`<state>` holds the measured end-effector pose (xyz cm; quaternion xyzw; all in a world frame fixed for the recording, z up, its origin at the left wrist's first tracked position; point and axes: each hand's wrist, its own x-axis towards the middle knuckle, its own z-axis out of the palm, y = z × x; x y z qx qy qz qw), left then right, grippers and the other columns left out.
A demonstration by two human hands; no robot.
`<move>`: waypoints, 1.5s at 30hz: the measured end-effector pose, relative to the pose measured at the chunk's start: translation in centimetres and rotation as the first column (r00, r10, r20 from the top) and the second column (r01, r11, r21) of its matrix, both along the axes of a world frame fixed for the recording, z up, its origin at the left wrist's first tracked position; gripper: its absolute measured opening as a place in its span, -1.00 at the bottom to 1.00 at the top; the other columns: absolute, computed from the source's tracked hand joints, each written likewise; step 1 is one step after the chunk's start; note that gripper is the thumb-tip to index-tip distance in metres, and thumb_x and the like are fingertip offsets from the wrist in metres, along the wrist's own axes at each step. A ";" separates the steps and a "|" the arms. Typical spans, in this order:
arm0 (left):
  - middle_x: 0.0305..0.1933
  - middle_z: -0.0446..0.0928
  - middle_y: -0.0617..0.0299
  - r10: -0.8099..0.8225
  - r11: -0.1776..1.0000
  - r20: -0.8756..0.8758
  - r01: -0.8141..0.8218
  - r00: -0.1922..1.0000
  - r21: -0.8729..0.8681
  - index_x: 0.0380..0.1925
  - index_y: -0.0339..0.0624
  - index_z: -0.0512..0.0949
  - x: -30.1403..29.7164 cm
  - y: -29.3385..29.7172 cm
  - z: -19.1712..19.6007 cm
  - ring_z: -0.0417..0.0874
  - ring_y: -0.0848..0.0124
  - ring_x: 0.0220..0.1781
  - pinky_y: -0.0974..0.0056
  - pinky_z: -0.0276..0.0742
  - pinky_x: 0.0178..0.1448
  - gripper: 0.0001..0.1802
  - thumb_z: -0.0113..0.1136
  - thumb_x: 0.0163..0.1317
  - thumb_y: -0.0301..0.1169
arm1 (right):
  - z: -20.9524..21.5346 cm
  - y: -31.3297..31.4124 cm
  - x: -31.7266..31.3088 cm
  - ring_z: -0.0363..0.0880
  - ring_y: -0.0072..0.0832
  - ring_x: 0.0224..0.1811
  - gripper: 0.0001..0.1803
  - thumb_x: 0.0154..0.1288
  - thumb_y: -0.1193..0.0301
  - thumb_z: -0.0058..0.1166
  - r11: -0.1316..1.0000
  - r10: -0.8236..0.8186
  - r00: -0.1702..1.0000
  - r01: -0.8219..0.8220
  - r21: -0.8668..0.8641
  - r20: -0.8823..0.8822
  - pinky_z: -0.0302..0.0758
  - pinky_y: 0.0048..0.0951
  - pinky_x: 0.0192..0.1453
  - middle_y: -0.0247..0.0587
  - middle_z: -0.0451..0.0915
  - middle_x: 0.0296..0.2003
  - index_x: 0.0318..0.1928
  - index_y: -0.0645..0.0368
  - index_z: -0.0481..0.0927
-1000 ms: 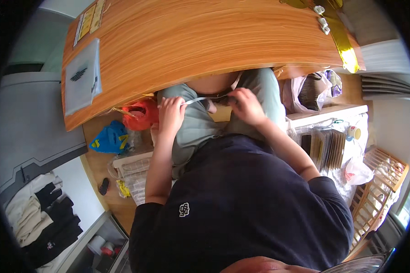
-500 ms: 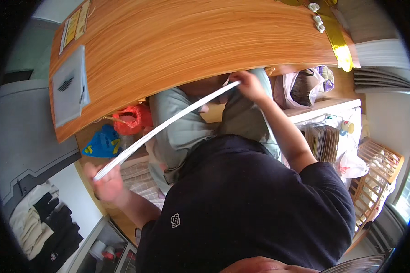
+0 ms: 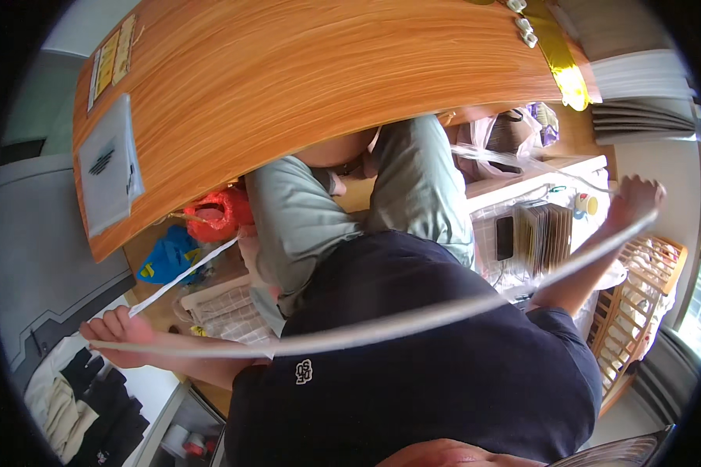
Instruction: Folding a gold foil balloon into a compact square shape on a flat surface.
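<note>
A long white band (image 3: 389, 328), like a flat strap or cord, sags in a shallow curve in front of my black shirt. My left hand (image 3: 119, 335), far out at the left, is closed round it, and a loose white end runs from that hand up toward my left knee. Out at the right, my right hand (image 3: 639, 201) is also closed on the band, its arm spread wide. Another loose end, smeared by motion, flies from the right hand toward the desk's right side. The band's exact kind does not show.
A wooden desk (image 3: 311, 70) stands before my knees, bearing a clear folder (image 3: 110, 167), yellow foil (image 3: 562, 74) and small white pieces. Red (image 3: 214, 214) and blue bags lie below at left. At right are a shelf with a mug (image 3: 586, 205), upright boards and a wooden rack (image 3: 639, 311).
Both hands have moved far apart, the right one out to the right, the left slightly outward and down. The band has swung from a straight diagonal over my lap to across my chest.
</note>
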<state>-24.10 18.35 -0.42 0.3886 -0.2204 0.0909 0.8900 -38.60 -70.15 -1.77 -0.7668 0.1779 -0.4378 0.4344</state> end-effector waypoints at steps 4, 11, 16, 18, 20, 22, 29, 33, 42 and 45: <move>-0.49 0.17 0.39 0.622 0.704 0.010 -0.565 0.783 0.430 -0.29 0.01 0.31 -1.3 1.0 0.6 0.19 0.50 -0.52 0.29 0.04 -0.40 -0.74 0.07 0.51 -0.14 | 0.8 -3.3 -3.4 0.47 -0.35 -0.42 -0.86 0.34 0.48 -0.06 0.582 -0.559 0.815 0.254 -0.773 -0.153 0.43 -0.20 -0.25 -0.14 0.46 -0.48 -0.15 0.26 0.49; -0.24 0.46 0.41 0.693 0.125 0.050 -0.189 0.719 0.974 0.10 0.01 0.54 -2.1 3.5 -3.9 0.47 0.49 -0.22 0.33 0.44 -0.09 -0.70 0.18 0.43 -0.21 | -6.4 1.2 3.2 0.42 -0.71 -0.44 -0.81 0.45 0.42 0.19 0.959 -0.082 0.963 0.146 0.242 -0.257 0.34 -0.62 -0.40 -0.37 0.60 -0.35 -0.03 0.23 0.67; 0.02 0.66 0.06 0.674 -0.308 0.049 0.221 0.737 0.925 0.32 -0.09 0.44 -1.0 3.6 -15.1 0.66 0.17 0.05 0.16 0.56 0.09 -0.47 0.22 0.44 -0.14 | -17.7 3.5 4.6 0.51 -0.11 0.29 -0.45 0.18 0.35 0.41 0.850 -0.168 0.402 -0.404 -0.339 -0.900 0.41 -0.15 0.39 -0.09 0.61 0.20 0.22 0.00 0.64; 0.06 0.65 -0.04 0.538 -0.494 0.362 -0.062 0.761 0.867 0.31 -0.11 0.48 -0.5 2.0 -19.2 0.66 0.06 0.12 0.09 0.56 0.17 -0.49 0.24 0.44 -0.17 | -21.1 2.7 2.9 0.40 -0.07 0.41 -0.14 0.09 0.23 0.49 0.819 -0.226 0.299 -0.457 -0.347 -0.927 0.29 -0.07 0.51 -0.08 0.52 0.32 0.43 -0.07 0.43; 0.09 0.64 -0.06 0.517 -0.445 0.323 -0.074 0.792 0.893 0.24 -0.13 0.52 -0.7 -1.9 -19.3 0.65 0.02 0.14 0.07 0.56 0.18 -0.54 0.25 0.42 -0.21 | -21.7 6.5 4.5 0.45 -0.02 0.38 -0.30 0.22 0.35 0.37 0.841 0.022 0.352 -0.512 -0.173 -0.936 0.36 -0.08 0.47 -0.01 0.53 0.30 0.38 0.09 0.46; 0.10 0.63 -0.06 0.460 -0.342 0.255 -0.095 0.850 0.935 0.15 -0.15 0.58 -0.4 -7.7 -18.3 0.64 -0.02 0.15 0.04 0.56 0.21 -0.61 0.26 0.41 -0.25 | -21.8 12.0 6.7 0.47 -0.05 0.37 -0.44 0.32 0.39 0.26 0.845 0.149 0.441 -0.521 -0.118 -0.885 0.40 -0.11 0.45 0.02 0.55 0.28 0.33 0.14 0.51; 0.55 0.26 -0.15 0.418 -0.375 0.204 -0.037 0.885 0.926 0.47 -0.06 0.30 0.9 -20.1 -22.2 0.26 -0.11 0.56 -0.12 0.34 0.49 -0.32 0.16 0.45 -0.04 | -21.7 27.3 12.3 0.28 0.06 0.50 -0.37 0.44 0.27 0.21 0.791 0.273 0.705 -0.552 -0.263 -0.655 0.26 -0.05 0.55 0.14 0.32 0.46 0.44 0.14 0.40; 0.62 0.14 -0.13 0.493 -0.414 -0.018 0.253 0.870 0.875 0.56 -0.03 0.11 1.0 -21.9 -23.6 0.21 -0.08 0.61 -0.08 0.21 0.57 -0.18 0.05 0.46 0.12 | -24.7 28.1 11.5 0.14 0.06 0.58 -0.28 0.46 0.16 0.16 0.841 0.108 0.646 -0.465 -0.278 -0.755 0.16 -0.05 0.60 0.22 0.21 0.51 0.51 0.14 0.28; 0.66 0.13 0.08 0.592 0.024 -0.326 0.388 0.737 0.921 0.62 0.18 0.00 1.7 -14.4 -31.1 0.31 -0.16 0.54 -0.02 0.24 0.56 -0.10 -0.16 0.43 0.34 | -28.6 22.7 10.8 0.16 0.17 0.56 -0.10 0.49 0.03 0.11 0.931 0.344 0.635 -0.326 0.163 -0.692 0.15 -0.06 0.60 0.37 0.13 0.51 0.59 0.19 0.02; 0.68 0.09 0.12 0.665 0.025 -0.461 0.599 0.588 0.800 0.62 0.16 0.01 1.7 -16.9 -31.6 0.25 -0.10 0.59 -0.08 0.12 0.60 -0.10 -0.26 0.44 0.37 | -29.6 21.8 8.2 0.21 0.21 0.53 -0.08 0.47 -0.07 0.07 0.949 0.255 0.534 -0.299 0.103 -0.806 0.28 -0.01 0.53 0.34 0.12 0.53 0.61 0.10 0.02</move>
